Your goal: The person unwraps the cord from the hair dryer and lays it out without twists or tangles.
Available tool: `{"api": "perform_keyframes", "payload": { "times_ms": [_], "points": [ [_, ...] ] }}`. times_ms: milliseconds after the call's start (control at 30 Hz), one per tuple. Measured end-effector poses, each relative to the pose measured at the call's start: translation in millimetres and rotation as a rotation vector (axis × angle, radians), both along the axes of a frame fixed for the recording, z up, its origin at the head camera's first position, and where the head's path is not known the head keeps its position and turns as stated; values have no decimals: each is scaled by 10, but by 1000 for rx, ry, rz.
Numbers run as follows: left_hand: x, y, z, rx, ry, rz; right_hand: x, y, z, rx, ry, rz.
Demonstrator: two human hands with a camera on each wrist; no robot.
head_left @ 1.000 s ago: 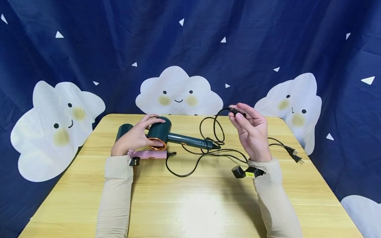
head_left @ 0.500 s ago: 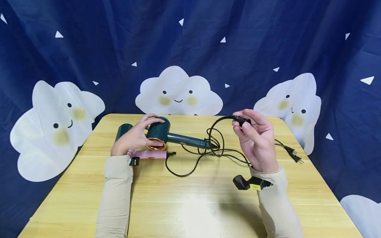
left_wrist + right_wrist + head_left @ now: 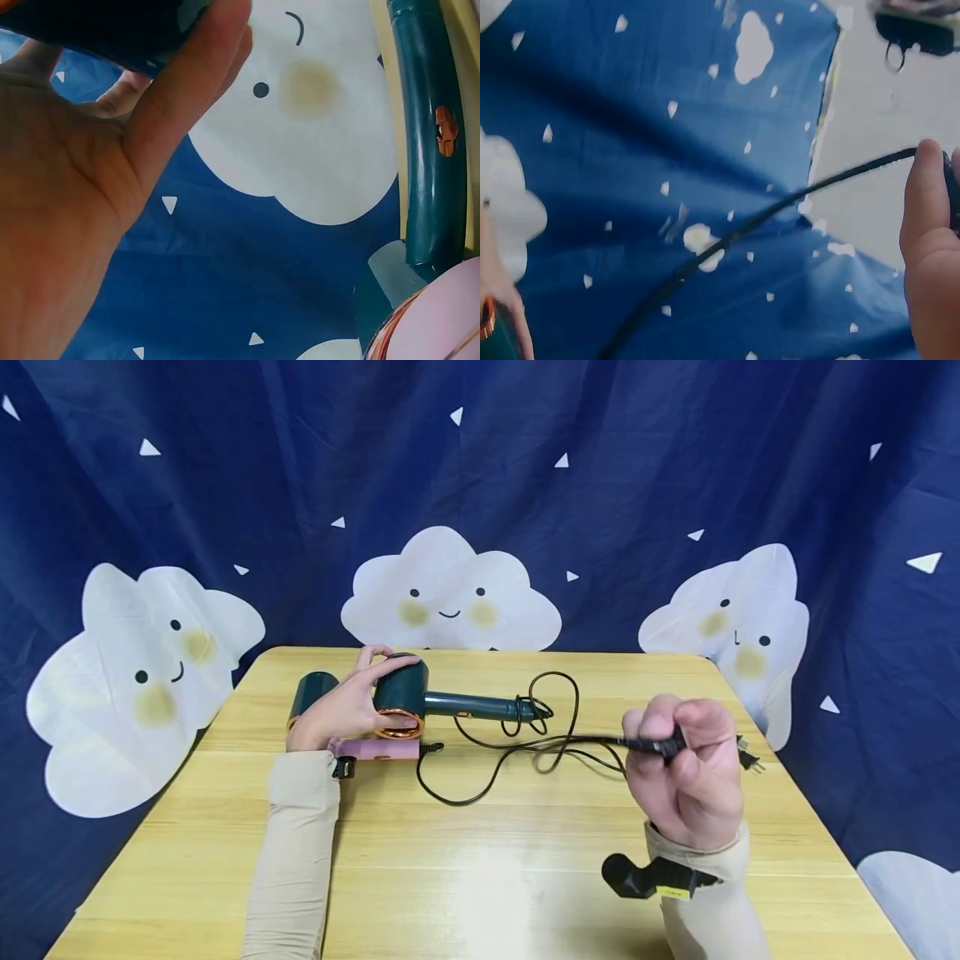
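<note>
My left hand [image 3: 345, 706] grips the barrel of a dark green hair dryer [image 3: 402, 689] with a copper rim, thumb at its near end and fingers over the top. Its handle points right along the table. In the left wrist view a green handle [image 3: 437, 142] with a copper switch shows at the right. Raised above the table's right side, my right hand [image 3: 686, 777] pinches a black plug [image 3: 670, 745] between thumb and fingers. A black power cord [image 3: 577, 739] runs from it back towards the hair dryers, and the cord [image 3: 761, 217] also crosses the right wrist view.
Beside my left hand lie a second green barrel [image 3: 313, 693] and a pink hair dryer handle [image 3: 378, 749]. Loops of thin black cord [image 3: 480, 797] cross the middle of the wooden table [image 3: 480, 893]. More plugs [image 3: 748, 758] lie near its right edge, partly behind my right hand.
My right hand has come lower, to the right and closer with the plug, drawing the cord straighter. The left hand keeps its grip; the hair dryer's handle has turned slightly.
</note>
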State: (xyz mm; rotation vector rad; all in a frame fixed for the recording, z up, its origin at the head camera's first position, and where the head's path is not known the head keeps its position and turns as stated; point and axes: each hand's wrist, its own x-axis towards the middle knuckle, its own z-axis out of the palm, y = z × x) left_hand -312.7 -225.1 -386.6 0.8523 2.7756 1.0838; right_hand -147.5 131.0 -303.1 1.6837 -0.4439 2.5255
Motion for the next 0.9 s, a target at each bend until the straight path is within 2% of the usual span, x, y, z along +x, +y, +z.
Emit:
{"api": "perform_keyframes", "payload": {
  "times_ms": [133, 267, 467, 700, 833, 900],
  "points": [
    [-9, 3, -14, 11, -6, 25, 30, -5, -5, 38, 108, 4],
    [-13, -25, -34, 26, 12, 57, 23, 9, 18, 112, 116, -47],
    [4, -102, -35, 63, 32, 98, -65, 180, 44, 336, 0, -89],
    [41, -144, 40, 118, 59, 118, -295, 459, 18, 734, -80, -269],
    [59, -148, 82, 130, 84, 100, -446, 557, -20, 928, -204, -359],
    [65, -148, 97, 134, 91, 95, -535, 602, -64, 999, -281, -371]
  ]
}}
